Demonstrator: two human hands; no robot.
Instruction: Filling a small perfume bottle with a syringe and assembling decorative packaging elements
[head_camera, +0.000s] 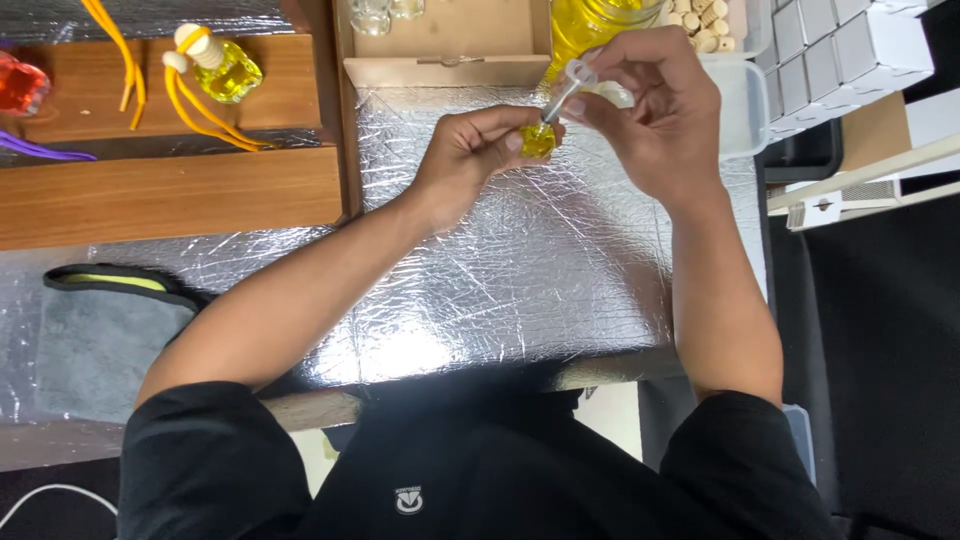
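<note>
My left hand (470, 150) grips a small glass bottle (537, 140) filled with yellow liquid, held above the silver foil mat (500, 280). My right hand (655, 110) pinches a clear plastic dropper (568, 88), its tip pointing down into the mouth of the small bottle. Both hands meet near the far edge of the mat. A large jar of yellow liquid (590, 22) stands just behind the hands.
A clear tub (745, 105) with wooden caps (705, 25) sits at the back right beside stacked white boxes (840, 55). A cardboard tray (450, 45) holds empty glass bottles (372, 15). On the wooden shelf (170, 190) at left rests a filled yellow bottle with cord (222, 68). A grey cloth (100, 335) lies front left.
</note>
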